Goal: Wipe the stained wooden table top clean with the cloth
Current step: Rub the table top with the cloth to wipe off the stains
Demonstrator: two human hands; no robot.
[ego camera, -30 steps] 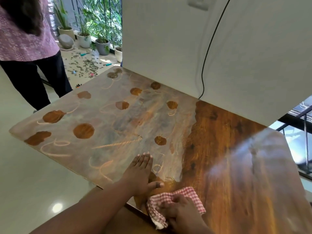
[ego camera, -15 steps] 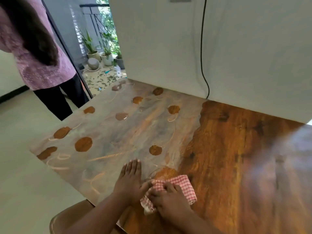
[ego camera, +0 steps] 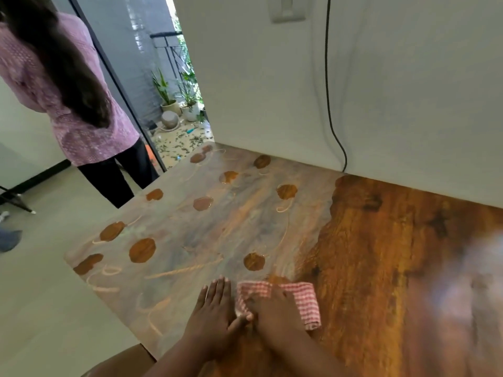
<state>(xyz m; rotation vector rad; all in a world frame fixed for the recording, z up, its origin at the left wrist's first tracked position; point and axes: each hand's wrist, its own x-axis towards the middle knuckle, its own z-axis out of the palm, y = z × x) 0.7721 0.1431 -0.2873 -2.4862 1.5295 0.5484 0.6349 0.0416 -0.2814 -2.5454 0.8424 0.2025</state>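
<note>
The wooden table top (ego camera: 381,254) is bare brown wood on the right. Its left part carries a grey-white film (ego camera: 206,235) broken by round brown patches and curved streaks. A red-and-white checked cloth (ego camera: 303,300) lies near the front edge, at the border between film and bare wood. My right hand (ego camera: 275,314) presses down on the cloth's left half, fingers on top of it. My left hand (ego camera: 215,314) lies flat on the filmed surface just left of the cloth, fingers straight, thumb touching the cloth's edge.
A white wall (ego camera: 394,91) with a hanging black cable (ego camera: 328,99) backs the table. A person in a pink top (ego camera: 62,104) stands at the left beside a doorway to a balcony with potted plants (ego camera: 177,102). A brown seat (ego camera: 122,361) sits below the table's front edge.
My right hand has slid the cloth away from the front edge and slightly right, baring more wood. My left hand stayed flat beside it. The view has tilted up.
</note>
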